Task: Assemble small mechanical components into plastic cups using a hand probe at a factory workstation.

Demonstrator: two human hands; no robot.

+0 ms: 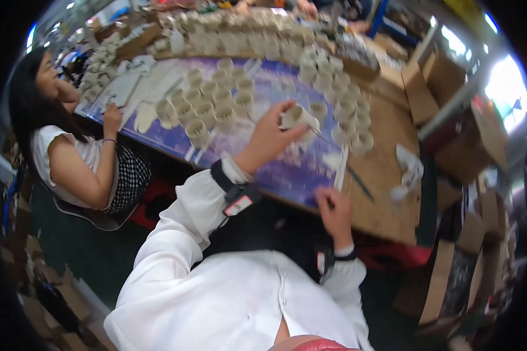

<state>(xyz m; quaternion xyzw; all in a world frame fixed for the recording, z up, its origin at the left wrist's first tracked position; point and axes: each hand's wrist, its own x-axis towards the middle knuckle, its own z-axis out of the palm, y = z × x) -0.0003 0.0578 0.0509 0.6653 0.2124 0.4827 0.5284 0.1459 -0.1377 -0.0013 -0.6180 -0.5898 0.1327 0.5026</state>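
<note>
No wording is legible. A white label with a red border and dark marks sits on the black left wristband, by the desk's near edge; the right wristband's small label is unreadable.

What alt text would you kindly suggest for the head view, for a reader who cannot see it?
A person's left grip holds a pale cup over a partly purple table, with the right grip by its near edge. Many similar cups stand farther back, and a co-worker sits at the left.
</note>
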